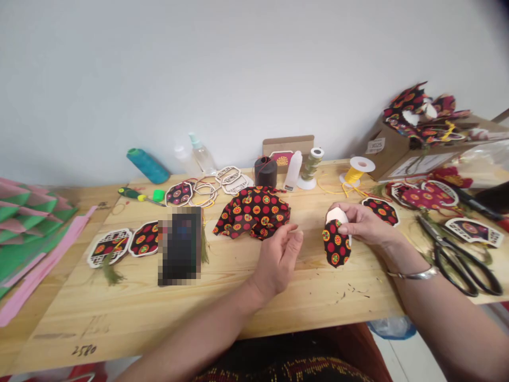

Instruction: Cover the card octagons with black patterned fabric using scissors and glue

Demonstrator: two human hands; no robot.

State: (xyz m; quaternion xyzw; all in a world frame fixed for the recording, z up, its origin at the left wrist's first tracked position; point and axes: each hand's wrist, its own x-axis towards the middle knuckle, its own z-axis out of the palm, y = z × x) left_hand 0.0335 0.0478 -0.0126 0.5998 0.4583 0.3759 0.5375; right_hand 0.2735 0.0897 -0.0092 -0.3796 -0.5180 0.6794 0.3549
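I have the right hand pinching a patterned oval piece over the table, the left hand loosely curled and free near bunched cloth. Farther out, I see 1 cardboard box at right, heaped with patterned fabric pieces, and 1 clear spray bottle by the wall.

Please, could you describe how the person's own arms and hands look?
The left arm and right arm show no sleeves; the left hand and right hand wear no gloves. A shiny silver-coloured bangle circles the right arm near the wrist.
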